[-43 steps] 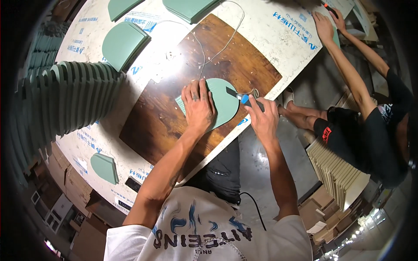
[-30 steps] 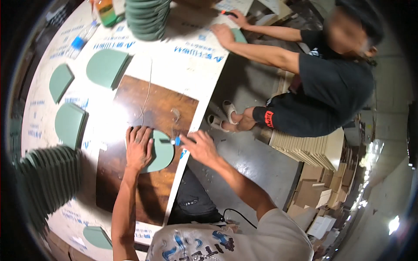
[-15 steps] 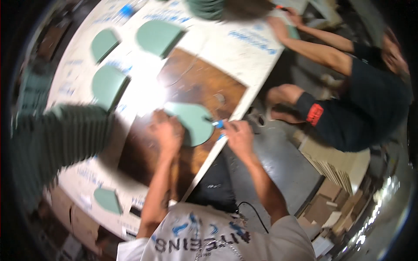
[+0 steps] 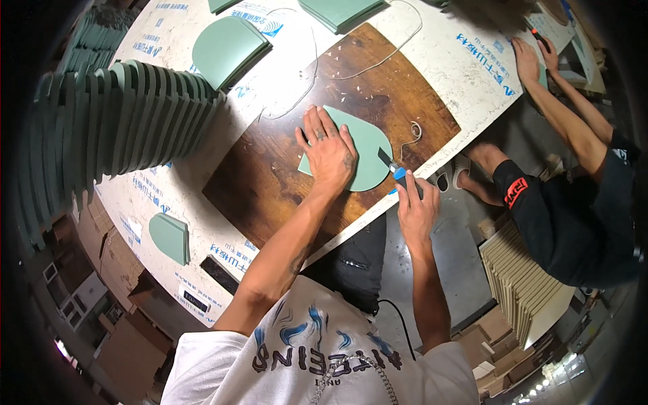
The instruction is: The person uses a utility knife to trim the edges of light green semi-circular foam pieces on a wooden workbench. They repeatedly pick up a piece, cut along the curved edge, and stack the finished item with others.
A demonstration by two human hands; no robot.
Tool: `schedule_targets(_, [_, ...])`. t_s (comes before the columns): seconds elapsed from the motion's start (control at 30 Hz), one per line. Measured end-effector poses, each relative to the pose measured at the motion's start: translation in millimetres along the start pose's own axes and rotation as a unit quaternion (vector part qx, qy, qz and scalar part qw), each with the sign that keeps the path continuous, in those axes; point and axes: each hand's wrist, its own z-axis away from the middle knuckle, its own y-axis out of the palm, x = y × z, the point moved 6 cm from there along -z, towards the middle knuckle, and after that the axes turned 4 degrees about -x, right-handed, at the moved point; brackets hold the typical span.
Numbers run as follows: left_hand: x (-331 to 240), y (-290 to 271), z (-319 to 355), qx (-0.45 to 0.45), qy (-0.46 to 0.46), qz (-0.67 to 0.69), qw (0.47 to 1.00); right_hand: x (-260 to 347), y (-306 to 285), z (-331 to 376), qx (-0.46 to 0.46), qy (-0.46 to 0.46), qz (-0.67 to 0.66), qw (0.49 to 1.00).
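Shifted farther over the green panel [image 4: 371, 150] on the brown board [image 4: 412, 91], the left hand [image 4: 329, 150] is spread across its straight edge, fingers apart; at the rounded edge, a cutter [image 4: 399, 173] is clasped by the right hand [image 4: 418, 208].

On the table [image 4: 439, 64], a board [image 4: 398, 88] lies along the right edge, bearing a panel [image 4: 371, 145] under the left hand [image 4: 331, 156]. A panel row [image 4: 128, 128] reaches toward the left edge; toward the near corner, a smaller stack [image 4: 170, 238] lies left of a phone [image 4: 219, 273].
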Motion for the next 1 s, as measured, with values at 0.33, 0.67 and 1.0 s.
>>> schedule_targets(0.33, [1.0,0.1,-1.8,-0.004,0.0,0.011,1.0,-7.6,4.2,-1.3,-0.005,-0.011,0.022,1.0])
schedule_targets(0.67, [-0.5,-4.1,-0.5,-0.005,0.025,0.037,0.999,-6.1,22.7,-58.9,0.003,-0.107,0.01,0.994])
schedule_targets(1.0, [-15.1,-4.9,-44.3,-0.015,0.22,0.049,0.974,-22.3,9.5,-14.4,0.032,-0.091,0.012,0.995])
